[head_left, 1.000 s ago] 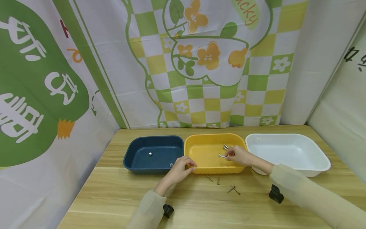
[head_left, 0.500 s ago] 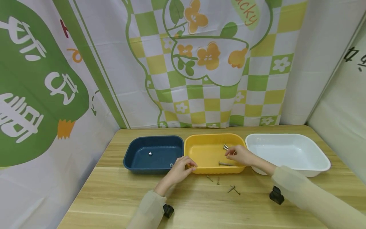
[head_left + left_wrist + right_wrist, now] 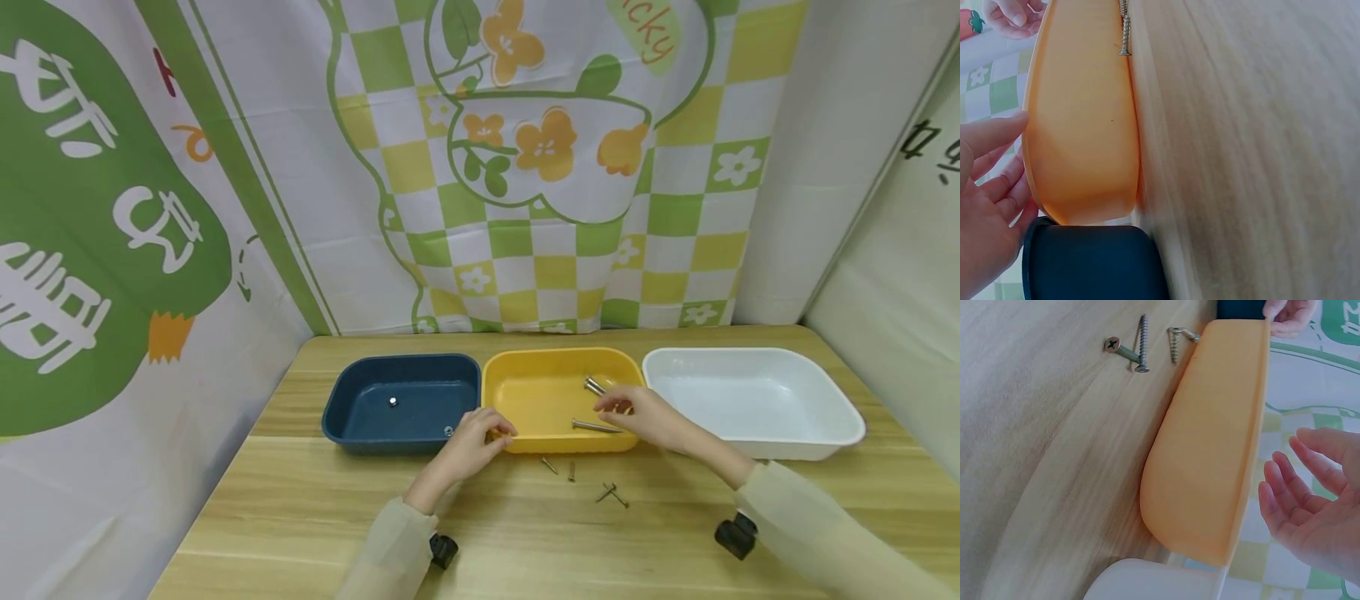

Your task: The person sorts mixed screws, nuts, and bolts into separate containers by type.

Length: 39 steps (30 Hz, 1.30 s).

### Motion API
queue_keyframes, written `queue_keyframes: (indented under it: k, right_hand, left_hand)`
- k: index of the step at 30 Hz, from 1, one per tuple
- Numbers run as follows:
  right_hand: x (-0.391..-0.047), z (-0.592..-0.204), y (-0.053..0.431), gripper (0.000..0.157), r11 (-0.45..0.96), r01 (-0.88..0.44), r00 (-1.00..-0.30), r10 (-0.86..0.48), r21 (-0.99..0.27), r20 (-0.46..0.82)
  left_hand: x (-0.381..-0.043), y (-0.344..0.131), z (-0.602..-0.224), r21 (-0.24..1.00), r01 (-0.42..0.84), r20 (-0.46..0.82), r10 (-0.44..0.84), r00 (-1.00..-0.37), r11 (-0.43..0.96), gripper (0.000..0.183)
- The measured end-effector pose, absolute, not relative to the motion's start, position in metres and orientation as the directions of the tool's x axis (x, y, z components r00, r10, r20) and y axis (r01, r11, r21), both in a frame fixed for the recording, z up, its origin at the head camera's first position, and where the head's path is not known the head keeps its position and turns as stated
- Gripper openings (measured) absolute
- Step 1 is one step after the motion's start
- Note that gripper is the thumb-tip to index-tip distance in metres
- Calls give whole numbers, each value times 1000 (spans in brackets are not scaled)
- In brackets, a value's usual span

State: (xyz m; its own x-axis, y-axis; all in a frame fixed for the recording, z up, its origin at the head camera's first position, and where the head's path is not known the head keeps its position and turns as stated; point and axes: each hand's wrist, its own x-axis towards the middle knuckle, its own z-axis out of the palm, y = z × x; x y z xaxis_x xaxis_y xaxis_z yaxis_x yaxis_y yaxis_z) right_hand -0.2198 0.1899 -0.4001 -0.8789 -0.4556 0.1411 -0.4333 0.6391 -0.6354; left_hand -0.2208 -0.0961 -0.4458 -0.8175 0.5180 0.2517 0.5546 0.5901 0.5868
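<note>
At the near left corner of the yellow tray [image 3: 525,357], my left hand [image 3: 474,442] holds the rim. Its thumb [image 3: 1007,128] lies at the rim's edge and the other fingertips go behind it. My right hand [image 3: 647,414] hovers over the tray's right end, holding nothing, fingers loosely bent and apart, as the right wrist view shows. Below its fingertips a long silver bolt [image 3: 595,426] lies along the front of the tray. More bolts [image 3: 595,385] lie near the back, partly hidden by the right hand.
A dark blue tray [image 3: 405,445] with small nuts [image 3: 393,402] stands against the yellow tray's left side. To the right is a white tray [image 3: 750,400]. Several screws [image 3: 613,493] lie on the wooden table [image 3: 540,550] in front. A patterned curtain [image 3: 525,250] hangs behind.
The right hand lets go of the long bolt, which now lies in the yellow tray. That hand then draws slightly right with loosened fingers. The left hand stays at the rim.
</note>
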Motion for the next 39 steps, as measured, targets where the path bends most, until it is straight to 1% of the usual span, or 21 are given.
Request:
queue_keyframes:
  k: [8, 14, 19, 23, 29, 33, 39]
  right_hand:
    - [-208, -399, 199, 14, 631, -437, -886, -425, -641, 186]
    - [-200, -399, 205, 9, 627, -464, -882, -395, -626, 258]
    - [-191, -402, 213, 9, 633, -483, -876, -355, -605, 328]
    - [-184, -405, 221, 11, 651, -497, -865, -317, -574, 390]
    - [-174, -407, 237, 12, 705, -439, -886, -239, -557, 397]
    - [-168, -409, 248, 12, 734, -385, -902, -172, -559, 396]
    - [-161, -417, 265, 11, 714, -402, -871, -105, -573, 481]
  left_hand:
    - [-218, -97, -443, 597, 540, 246, 506, -827, 593, 8]
    - [-212, -96, -439, 596, 558, 301, 483, -822, 577, 10]
    - [-202, -89, -432, 606, 584, 334, 493, -803, 540, 11]
    - [-194, -82, -427, 608, 614, 356, 519, -777, 503, 12]
    - [-186, -70, -427, 511, 712, 431, 573, -697, 481, 10]
    - [-180, -63, -425, 514, 727, 421, 604, -677, 456, 12]
    - [-176, -52, -428, 528, 736, 389, 650, -653, 423, 15]
